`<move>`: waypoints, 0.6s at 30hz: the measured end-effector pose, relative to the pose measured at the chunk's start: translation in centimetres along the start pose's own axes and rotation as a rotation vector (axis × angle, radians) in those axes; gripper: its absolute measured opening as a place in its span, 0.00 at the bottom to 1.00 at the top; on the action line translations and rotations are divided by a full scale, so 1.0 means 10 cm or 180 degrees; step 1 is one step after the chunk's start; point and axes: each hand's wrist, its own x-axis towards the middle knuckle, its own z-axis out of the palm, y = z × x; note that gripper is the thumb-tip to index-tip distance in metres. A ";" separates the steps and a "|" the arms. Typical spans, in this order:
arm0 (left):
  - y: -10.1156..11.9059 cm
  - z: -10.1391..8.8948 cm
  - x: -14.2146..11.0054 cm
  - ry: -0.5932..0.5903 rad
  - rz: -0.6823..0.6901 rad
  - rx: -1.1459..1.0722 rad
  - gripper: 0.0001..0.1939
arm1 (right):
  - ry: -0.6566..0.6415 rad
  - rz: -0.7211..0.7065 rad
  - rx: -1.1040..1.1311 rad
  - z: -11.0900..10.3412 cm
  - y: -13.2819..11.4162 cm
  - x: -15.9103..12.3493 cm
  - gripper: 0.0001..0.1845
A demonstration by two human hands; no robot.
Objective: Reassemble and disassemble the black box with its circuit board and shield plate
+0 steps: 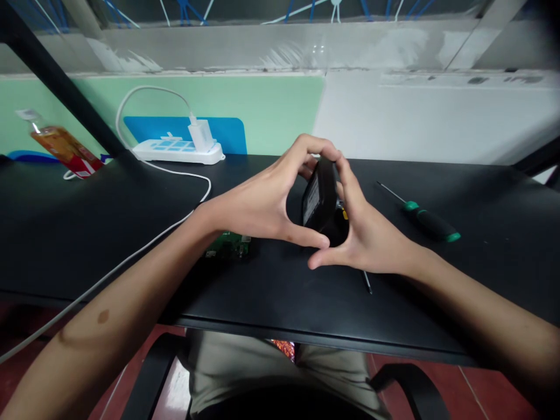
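Observation:
Between my two hands, tilted on edge above the desk, is a black box-like device (326,195) with a pale label on its left face. My left hand (280,195) grips it by the far top edge and the near lower edge, thumb below. From the other side my right hand (363,227) holds it the same way, its thumb close under the left one. Just behind my left wrist lies a green circuit board (228,245), partly hidden by the forearm. A thin metal shaft (366,282) sticks out beneath my right hand; the rest of it is covered.
A green and black screwdriver (431,223) lies on the black desk (271,291) to the right. At the back left stand a white power strip (175,151) with a plugged-in charger (201,135) and a drink bottle (67,146). A white cable (149,242) runs across the left side.

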 end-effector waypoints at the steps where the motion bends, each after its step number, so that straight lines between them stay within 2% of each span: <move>1: 0.01 0.00 0.00 0.0022 -0.0019 -0.0014 0.50 | -0.0009 -0.0037 0.0012 0.01 0.00 0.01 0.84; 4: 0.03 0.01 0.01 0.0130 -0.0049 -0.0034 0.49 | -0.0017 -0.0085 0.0073 0.04 -0.01 0.02 0.83; 9: 0.02 0.02 0.01 0.0334 0.0043 -0.0028 0.51 | 0.0082 0.0086 0.0227 0.06 -0.01 0.02 0.82; 15: -0.09 -0.02 -0.04 0.0546 -0.0154 0.0034 0.56 | 0.0429 0.0186 0.0056 0.02 0.02 0.01 0.80; 18: -0.17 -0.06 -0.08 0.0517 -0.0115 0.0074 0.53 | 0.0448 0.0235 -0.0111 -0.01 0.03 0.00 0.79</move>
